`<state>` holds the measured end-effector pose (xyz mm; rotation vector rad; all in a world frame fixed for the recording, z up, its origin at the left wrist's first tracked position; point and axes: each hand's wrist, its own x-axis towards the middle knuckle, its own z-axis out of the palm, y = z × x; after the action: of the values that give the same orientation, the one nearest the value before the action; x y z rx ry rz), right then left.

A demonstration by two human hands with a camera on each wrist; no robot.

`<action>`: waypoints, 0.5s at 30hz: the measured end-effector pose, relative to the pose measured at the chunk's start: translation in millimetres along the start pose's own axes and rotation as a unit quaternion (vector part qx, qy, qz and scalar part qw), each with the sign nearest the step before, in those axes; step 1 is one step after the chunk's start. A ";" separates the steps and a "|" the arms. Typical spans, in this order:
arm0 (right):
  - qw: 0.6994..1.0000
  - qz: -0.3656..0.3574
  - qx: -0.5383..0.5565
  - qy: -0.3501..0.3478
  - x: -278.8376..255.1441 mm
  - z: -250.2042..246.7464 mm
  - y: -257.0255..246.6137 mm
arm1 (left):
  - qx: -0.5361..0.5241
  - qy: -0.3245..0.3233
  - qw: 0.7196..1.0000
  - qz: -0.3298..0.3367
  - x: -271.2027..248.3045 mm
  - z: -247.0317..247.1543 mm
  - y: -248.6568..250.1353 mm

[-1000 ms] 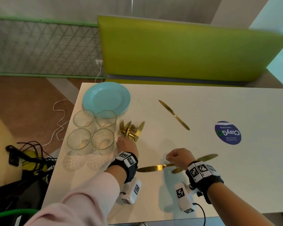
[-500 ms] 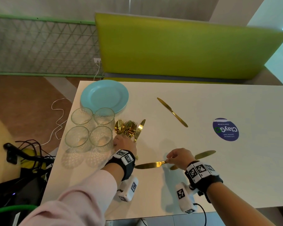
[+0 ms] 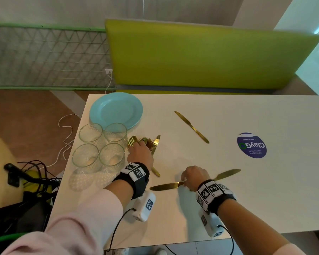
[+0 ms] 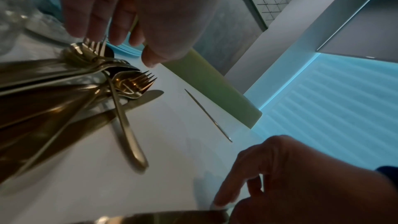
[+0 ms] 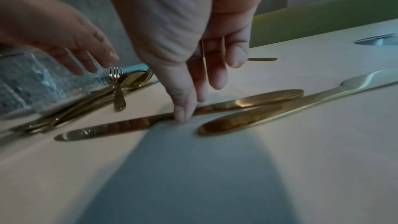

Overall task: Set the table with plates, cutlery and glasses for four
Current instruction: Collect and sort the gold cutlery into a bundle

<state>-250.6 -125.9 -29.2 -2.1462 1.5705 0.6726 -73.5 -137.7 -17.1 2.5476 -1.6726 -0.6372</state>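
A: White worktop [image 3: 228, 199]; gold cutlery pile [image 3: 145, 142] beside four clear glasses [image 3: 99, 144], turquoise plates [image 3: 116, 109].

B: Left hand [image 3: 139, 153] loose-fingered above it, empty; right hand [image 3: 193, 176] pinching gold knife [image 3: 164, 186] to place.

Cutlery pile [image 3: 145, 144]: partly hidden under left hand [image 3: 140, 153]; count of forks and spoons cannot be told. Handles cut off by left edge in left wrist view, blurred. 2 knives by right hand [image 3: 193, 176]: middles hidden beneath it. Glasses [image 4: 13, 14]: blurred.
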 end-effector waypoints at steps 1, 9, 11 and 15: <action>1.000 -0.009 -0.023 -0.005 1.1 0.0 -0.1 | -0.005 -0.005 1.000 0.001 -0.5 -1.6 0.0; 0.983 -0.076 -0.157 -0.060 12.9 -6.7 -6.0 | -0.057 0.000 0.998 0.027 -0.2 -9.7 -3.0; 0.980 -0.083 -0.165 -0.071 16.2 -7.3 -6.7 | -0.081 0.012 0.996 0.034 0.3 -12.6 -4.6; 0.981 -0.093 -0.153 -0.082 20.0 -8.9 -7.1 | -0.114 0.025 0.992 0.050 -0.9 -18.3 -7.5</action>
<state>-237.4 -144.3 -33.6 -2.3468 1.2287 1.0531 -60.8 -137.4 -1.9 2.2896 -1.5966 -0.7066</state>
